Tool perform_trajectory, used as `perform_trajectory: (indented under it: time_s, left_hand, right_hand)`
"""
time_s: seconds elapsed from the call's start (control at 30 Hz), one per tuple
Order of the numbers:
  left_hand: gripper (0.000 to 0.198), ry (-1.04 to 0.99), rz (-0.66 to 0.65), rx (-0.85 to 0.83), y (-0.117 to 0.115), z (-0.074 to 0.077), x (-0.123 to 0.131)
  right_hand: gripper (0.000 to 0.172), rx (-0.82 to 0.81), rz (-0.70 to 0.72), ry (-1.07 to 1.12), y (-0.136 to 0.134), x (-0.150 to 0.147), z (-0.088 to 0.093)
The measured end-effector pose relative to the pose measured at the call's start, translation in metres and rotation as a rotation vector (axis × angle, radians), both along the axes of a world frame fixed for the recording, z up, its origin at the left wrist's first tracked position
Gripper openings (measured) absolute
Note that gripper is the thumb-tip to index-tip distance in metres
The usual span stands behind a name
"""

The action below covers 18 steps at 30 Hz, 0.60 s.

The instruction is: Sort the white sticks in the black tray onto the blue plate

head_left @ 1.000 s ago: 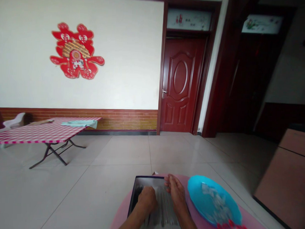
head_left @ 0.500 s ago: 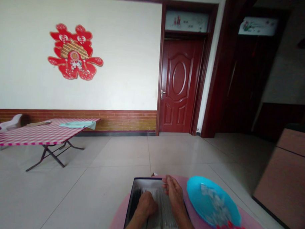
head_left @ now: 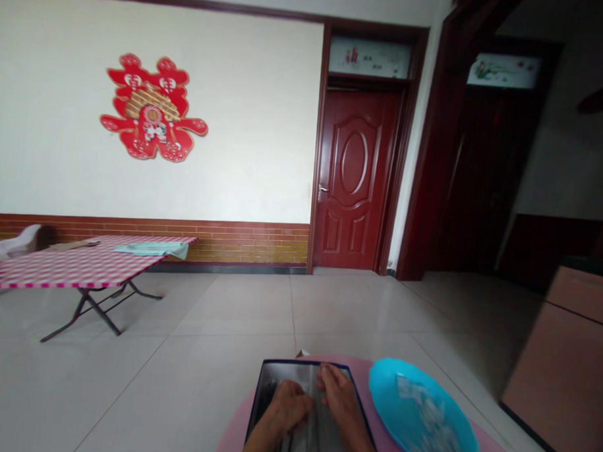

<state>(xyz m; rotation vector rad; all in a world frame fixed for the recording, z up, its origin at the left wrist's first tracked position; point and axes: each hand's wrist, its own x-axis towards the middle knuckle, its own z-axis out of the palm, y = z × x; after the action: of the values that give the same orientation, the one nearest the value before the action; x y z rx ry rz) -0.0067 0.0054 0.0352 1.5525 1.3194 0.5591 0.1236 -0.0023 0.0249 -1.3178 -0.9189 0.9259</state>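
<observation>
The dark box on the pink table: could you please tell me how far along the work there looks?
Looks done: some clear pieces lie on the blue plate. In hand: left hand and right hand both rest on the grey strips inside the dark box. Left: many strips fill the box; how many need handling cannot be told.

A shallow dark box [head_left: 262,393] holding grey strips [head_left: 318,441] lies on the pink table [head_left: 232,442].

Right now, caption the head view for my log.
Over a pink table, left hand and right hand reach inside a dark box, blue plate beside it.
</observation>
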Motion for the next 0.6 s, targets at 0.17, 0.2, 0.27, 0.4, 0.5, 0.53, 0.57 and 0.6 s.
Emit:
perform_trajectory:
  time_s: [0.17,0.2,0.27,0.4,0.5,0.53,0.57,0.6]
  left_hand:
    - [0.014,-0.052,0.046,0.013,0.000,-0.001,0.002]
    - [0.013,-0.065,0.040,0.013,0.000,-0.001,0.003]
    - [0.013,-0.092,0.012,0.018,0.000,-0.001,0.003]
    - [0.022,-0.168,-0.016,0.231,0.001,-0.001,-0.002]
    - [0.028,-0.221,-0.124,0.749,0.002,-0.002,-0.008]
    - [0.030,-0.218,-0.173,0.884,0.002,-0.002,-0.009]
    - [0.030,-0.206,-0.213,0.961,0.001,-0.002,-0.009]
    - [0.030,-0.193,-0.244,0.998,0.001,-0.002,-0.009]
  right_hand:
    - [0.024,-0.017,0.023,-0.042,-0.003,-0.006,0.004]
    - [0.023,-0.016,0.016,-0.037,-0.003,-0.006,0.005]
    - [0.024,-0.002,-0.006,-0.009,-0.003,-0.006,0.005]
    - [0.032,-0.022,0.014,0.141,-0.003,-0.003,0.004]
    - [0.043,-0.044,-0.020,0.358,-0.003,-0.002,0.003]
    - [0.045,-0.034,-0.035,0.427,-0.003,-0.002,0.003]
    - [0.046,-0.018,-0.039,0.484,-0.003,-0.003,0.003]
    - [0.046,-0.001,-0.034,0.526,-0.004,-0.004,0.004]
